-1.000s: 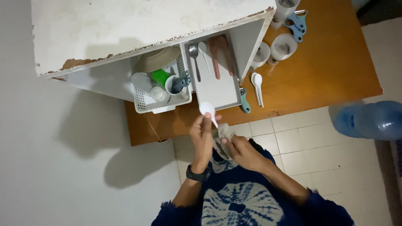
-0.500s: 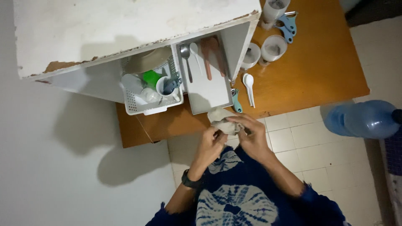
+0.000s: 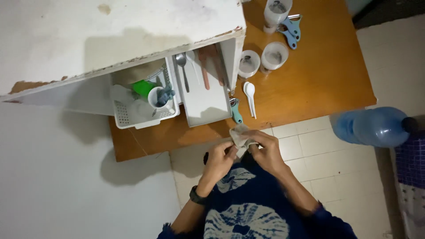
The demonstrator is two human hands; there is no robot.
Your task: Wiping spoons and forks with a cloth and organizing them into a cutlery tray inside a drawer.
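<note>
While both hands are bunched together just off the near edge of the orange-brown wooden surface (image 3: 310,84), they're working a small crumpled grey-beige cloth (image 3: 239,135) between them. The left hand (image 3: 219,160) has its grip closed on the lower left part of the cloth, and the right hand (image 3: 267,152) pinches the right side with fingers curled over the top. Whether something is wrapped inside the cloth, I can't tell; it's all folds from here.

My take on handling: the cloth looks soft, light and floppy, nothing fragile about it, so it's best held by a gathered bunch rather than a loose corner, otherwise it'll just droop and slip.

Around it: far from the hands sits a white rectangular cutlery tray (image 3: 201,95) with a metal spoon and some pinkish utensils, and left of that a white perforated plastic basket (image 3: 133,119) holding a mug and a green thing. A teal-handled tool (image 3: 237,113) and two white plastic spoons (image 3: 250,95) lie on the surface just right of the tray. Two clear cups (image 3: 261,59) sit further back. A big blue water bottle (image 3: 372,126) lies on the tiled floor, well off to the right.
</note>
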